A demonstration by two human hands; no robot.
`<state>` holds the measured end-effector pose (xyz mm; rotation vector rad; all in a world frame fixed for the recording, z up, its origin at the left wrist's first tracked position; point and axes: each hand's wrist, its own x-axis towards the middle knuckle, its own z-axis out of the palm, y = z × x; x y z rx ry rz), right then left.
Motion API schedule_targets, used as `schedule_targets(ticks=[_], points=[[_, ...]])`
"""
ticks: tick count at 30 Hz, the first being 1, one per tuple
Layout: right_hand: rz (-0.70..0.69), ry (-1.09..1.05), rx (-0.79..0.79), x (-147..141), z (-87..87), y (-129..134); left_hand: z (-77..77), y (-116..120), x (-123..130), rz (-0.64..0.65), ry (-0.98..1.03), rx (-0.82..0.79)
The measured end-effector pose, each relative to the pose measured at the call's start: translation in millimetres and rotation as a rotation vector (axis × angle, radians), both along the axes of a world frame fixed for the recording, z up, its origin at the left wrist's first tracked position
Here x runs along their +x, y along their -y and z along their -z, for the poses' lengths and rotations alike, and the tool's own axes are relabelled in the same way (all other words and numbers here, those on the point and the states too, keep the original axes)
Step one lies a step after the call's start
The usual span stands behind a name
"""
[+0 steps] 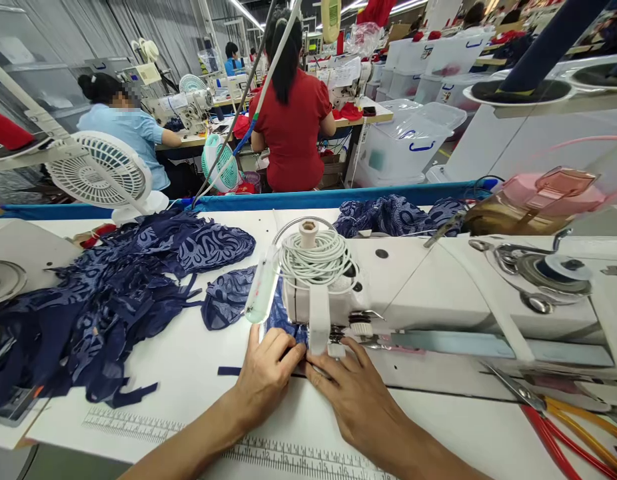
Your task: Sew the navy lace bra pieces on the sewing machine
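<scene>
A navy patterned fabric piece point(279, 317) lies partly beneath the head of a white sewing machine point(388, 270). My left hand point(266, 370) pinches its near edge, thumb curled in and index finger stretched forward. Close against it, at the same edge, my right hand point(358, 390) has its thumb and index fingertip together, while another finger reaches toward the presser foot. The needle area is mostly hidden by the white guard point(319, 320) and my fingers. Another cut piece point(228, 297) rests just left, and a dark strip point(229, 371) lies beside my left wrist.
A heap of navy fabric point(113, 300) covers the left of the table. Orange-and-red-handled scissors point(543, 407) lie right. A printed ruler point(288, 457) runs along the front. A white fan point(101, 170) and a pink-lidded jug point(543, 197) stand behind. Co-workers sit ahead.
</scene>
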<state>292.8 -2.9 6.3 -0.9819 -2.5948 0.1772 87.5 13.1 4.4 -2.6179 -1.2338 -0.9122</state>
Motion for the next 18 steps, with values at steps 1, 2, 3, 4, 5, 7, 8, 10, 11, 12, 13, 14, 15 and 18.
schedule_targets(ticks=[1, 2, 3, 4, 5, 7, 8, 10, 11, 12, 13, 14, 15, 18], points=[[0.000, -0.006, -0.002, -0.3, 0.5, -0.5, 0.9, -1.1, -0.1, -0.001, -0.008, -0.010], [0.002, -0.009, -0.003, -1.0, 0.8, -1.3, 1.8, -2.6, -0.1, 0.002, -0.022, -0.026], [0.008, -0.010, -0.004, -1.8, 0.9, -2.2, 2.6, -4.2, 0.1, 0.008, -0.042, -0.042], [0.018, -0.006, -0.006, -2.8, 0.8, -3.2, 3.5, -5.9, 0.2, 0.010, -0.064, -0.055], [0.029, -0.002, -0.010, -3.8, 0.4, -4.2, 4.2, -7.6, 0.2, 0.007, -0.087, -0.059], [0.044, 0.005, -0.022, -5.7, -0.8, -5.8, 5.5, -10.1, -0.5, -0.005, -0.122, -0.064], [0.047, 0.001, -0.026, -6.4, -1.5, -6.4, 5.9, -10.9, -1.1, -0.005, -0.119, -0.070], [0.042, -0.017, -0.020, -7.2, -2.9, -6.8, 6.2, -11.7, -2.9, -0.008, -0.067, -0.101], [0.040, -0.026, -0.012, -7.5, -3.6, -6.6, 5.9, -11.8, -3.7, -0.012, -0.031, -0.123], [0.039, -0.031, -0.004, -7.6, -4.1, -6.4, 5.5, -11.7, -4.2, -0.018, -0.003, -0.138], [0.040, -0.031, -0.001, -7.6, -4.6, -6.0, 4.7, -11.6, -4.3, -0.028, 0.003, -0.143], [0.041, -0.029, -0.001, -7.6, -5.0, -5.6, 3.7, -11.5, -3.9, -0.040, -0.016, -0.137], [0.042, -0.026, -0.005, -7.5, -5.3, -5.2, 2.6, -11.3, -3.2, -0.053, -0.052, -0.124], [0.039, -0.021, -0.020, -7.3, -5.6, -4.5, -0.5, -10.8, -0.4, -0.074, -0.122, -0.115]])
